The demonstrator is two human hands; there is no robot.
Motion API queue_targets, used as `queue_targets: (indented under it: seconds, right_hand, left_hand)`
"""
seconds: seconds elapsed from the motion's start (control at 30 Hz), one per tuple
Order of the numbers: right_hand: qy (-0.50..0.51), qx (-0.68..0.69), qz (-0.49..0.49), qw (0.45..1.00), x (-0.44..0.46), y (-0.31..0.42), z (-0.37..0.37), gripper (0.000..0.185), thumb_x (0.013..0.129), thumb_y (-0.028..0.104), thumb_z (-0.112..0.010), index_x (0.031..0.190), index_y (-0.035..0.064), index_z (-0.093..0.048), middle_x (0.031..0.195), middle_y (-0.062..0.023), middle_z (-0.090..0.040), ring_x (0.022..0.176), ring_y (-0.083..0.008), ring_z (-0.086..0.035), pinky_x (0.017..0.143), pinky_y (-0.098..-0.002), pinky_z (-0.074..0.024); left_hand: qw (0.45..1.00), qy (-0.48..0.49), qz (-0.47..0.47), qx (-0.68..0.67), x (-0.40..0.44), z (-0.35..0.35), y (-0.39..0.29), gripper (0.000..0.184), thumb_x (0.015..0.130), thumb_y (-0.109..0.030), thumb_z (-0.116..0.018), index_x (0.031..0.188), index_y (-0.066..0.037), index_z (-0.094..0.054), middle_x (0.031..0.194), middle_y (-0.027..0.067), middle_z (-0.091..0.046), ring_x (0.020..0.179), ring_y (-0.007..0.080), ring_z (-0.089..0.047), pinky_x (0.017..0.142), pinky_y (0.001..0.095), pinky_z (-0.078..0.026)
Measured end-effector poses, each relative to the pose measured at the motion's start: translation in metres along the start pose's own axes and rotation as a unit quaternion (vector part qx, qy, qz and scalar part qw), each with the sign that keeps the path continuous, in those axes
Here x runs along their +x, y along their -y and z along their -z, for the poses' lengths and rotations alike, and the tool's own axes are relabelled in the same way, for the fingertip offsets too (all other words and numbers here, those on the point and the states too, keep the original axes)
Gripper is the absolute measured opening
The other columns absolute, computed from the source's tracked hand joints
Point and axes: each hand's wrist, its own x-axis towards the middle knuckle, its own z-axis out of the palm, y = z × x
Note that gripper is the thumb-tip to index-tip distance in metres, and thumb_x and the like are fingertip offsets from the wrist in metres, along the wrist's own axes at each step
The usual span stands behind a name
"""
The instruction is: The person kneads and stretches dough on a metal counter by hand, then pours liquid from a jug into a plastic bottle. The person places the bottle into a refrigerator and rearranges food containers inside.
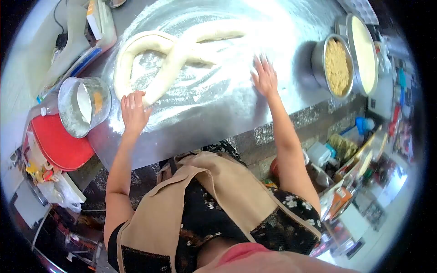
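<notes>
The stainless-steel worktable (191, 127) fills the upper part of the view. A film of white flour covers much of its top. The person stands at its near edge in a tan apron (232, 182) over a dark floral garment. The dough rope (168, 68) lies on the floured section, left of centre. It forms one closed loop at the left; the strands cross, and both ends point right. The diagonal strand passes over the other at the crossing.

At the right side of the table stands a wide round pan (364, 57) with pale, smooth contents. Just beside it, on the near side, is a metal bowl (337, 68) of crumbly golden-brown filling. At the left edge is a clear container (73, 107), its wall clouded with white residue. A red panel (61, 143) sits below the container in the view.

Left hand (134, 113): fingers close together, laid on the near bend of the loop; whether the thumb pinches the dough cannot be determined. Right hand (265, 78): fingers extended and slightly spread, palm down over the floured steel, apart from the dough; surface contact cannot be determined.
</notes>
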Motion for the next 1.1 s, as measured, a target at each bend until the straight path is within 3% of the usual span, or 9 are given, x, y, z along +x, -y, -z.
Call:
queue_targets:
  seconds: [0.13, 0.27, 0.43, 0.57, 0.73, 0.8, 0.87, 1.0, 1.1]
  right_hand:
    - [0.035, 0.108, -0.055, 0.992, -0.012, -0.009, 0.004, 0.065, 0.071, 0.021, -0.06, 0.131, 0.0112, -0.036, 0.135, -0.0156, -0.032, 0.124, -0.035, -0.031, 0.098, -0.0471, -0.0293]
    - [-0.08, 0.07, 0.112, 0.988, 0.129, 0.046, 0.036, 0.065, 0.068, 0.008, -0.058, 0.129, 0.0174, -0.038, 0.129, -0.017, -0.04, 0.118, -0.035, -0.038, 0.093, -0.0459, -0.0348]
    - [0.147, 0.019, 0.172, 0.974, 0.179, 0.063, 0.033, 0.043, 0.067, 0.004, -0.056, 0.107, 0.0137, -0.049, 0.107, -0.0139, -0.051, 0.104, -0.0315, -0.047, 0.084, -0.045, -0.0401]
    - [0.085, 0.059, 0.206, 0.973, 0.106, 0.05, 0.093, 0.038, 0.061, 0.01, -0.066, 0.097, 0.0138, -0.053, 0.089, -0.0113, -0.048, 0.088, -0.0307, -0.048, 0.073, -0.0392, -0.0399]
    - [0.261, -0.007, 0.23, 0.938, 0.032, 0.053, 0.064, 0.056, 0.058, 0.022, -0.074, 0.107, 0.0132, -0.048, 0.098, -0.0123, -0.048, 0.097, -0.0319, -0.047, 0.08, -0.0431, -0.0395]
    - [0.251, 0.068, 0.188, 0.947, 0.042, 0.065, 0.058, 0.059, 0.059, 0.022, -0.074, 0.11, 0.0122, -0.046, 0.103, -0.0135, -0.047, 0.1, -0.0332, -0.046, 0.084, -0.0429, -0.039]
    - [0.189, 0.139, 0.14, 0.962, 0.068, 0.095, 0.061, 0.07, 0.06, 0.025, -0.074, 0.121, 0.0097, -0.042, 0.117, -0.0174, -0.045, 0.109, -0.0361, -0.042, 0.092, -0.0421, -0.0368]
    - [0.109, 0.12, 0.113, 0.98, 0.118, 0.165, 0.026, 0.074, 0.063, 0.033, -0.071, 0.125, 0.0121, -0.037, 0.113, -0.0185, -0.048, 0.11, -0.0351, -0.043, 0.091, -0.0425, -0.0378]
    - [0.263, 0.025, 0.057, 0.963, 0.132, 0.161, 0.007, 0.071, 0.063, 0.031, -0.072, 0.125, 0.02, -0.037, 0.107, -0.0171, -0.049, 0.102, -0.034, -0.049, 0.082, -0.046, -0.0421]
  left_hand:
    - [0.994, -0.028, 0.095, -0.046, 0.042, -0.017, -0.045, 0.076, 0.052, -0.041, -0.078, 0.11, -0.003, -0.046, 0.103, 0.0139, -0.053, 0.1, 0.0299, -0.049, 0.092, 0.0453, -0.032]
    - [0.986, 0.029, 0.141, -0.079, 0.095, -0.028, -0.055, 0.066, 0.056, -0.037, -0.076, 0.105, -0.002, -0.049, 0.096, 0.0177, -0.058, 0.092, 0.0334, -0.055, 0.08, 0.042, -0.043]
    - [0.949, 0.21, 0.084, -0.218, 0.082, 0.034, -0.028, 0.045, 0.064, -0.021, -0.066, 0.103, -0.004, -0.051, 0.09, 0.0209, -0.061, 0.086, 0.0346, -0.058, 0.077, 0.0391, -0.046]
    - [0.948, 0.253, 0.037, -0.191, 0.042, 0.071, -0.002, 0.048, 0.06, -0.018, -0.068, 0.104, -0.006, -0.052, 0.103, 0.0191, -0.057, 0.097, 0.0319, -0.054, 0.083, 0.0374, -0.043]
    - [0.925, 0.375, -0.055, -0.01, -0.009, 0.015, -0.006, 0.057, 0.06, -0.02, -0.071, 0.112, -0.009, -0.051, 0.107, 0.0176, -0.054, 0.102, 0.0309, -0.051, 0.088, 0.0373, -0.042]
    - [0.908, 0.378, -0.043, -0.175, -0.011, -0.001, 0.005, 0.066, 0.06, -0.023, -0.074, 0.12, -0.011, -0.047, 0.118, 0.0152, -0.05, 0.11, 0.0372, -0.045, 0.094, 0.0407, -0.037]
    - [0.878, 0.243, 0.036, -0.41, 0.022, 0.013, 0.021, 0.073, 0.06, -0.026, -0.076, 0.124, -0.009, -0.044, 0.123, 0.015, -0.046, 0.115, 0.0377, -0.042, 0.096, 0.0403, -0.035]
    - [0.982, -0.096, 0.156, -0.054, 0.106, 0.025, 0.047, 0.068, 0.067, -0.022, -0.071, 0.127, -0.012, -0.04, 0.126, 0.0137, -0.043, 0.108, 0.0336, -0.047, 0.092, 0.0401, -0.038]
    - [0.969, -0.018, 0.189, -0.156, 0.128, -0.019, 0.08, 0.065, 0.069, -0.017, -0.069, 0.127, -0.019, -0.041, 0.124, 0.0102, -0.044, 0.102, 0.0318, -0.05, 0.087, 0.0405, -0.042]
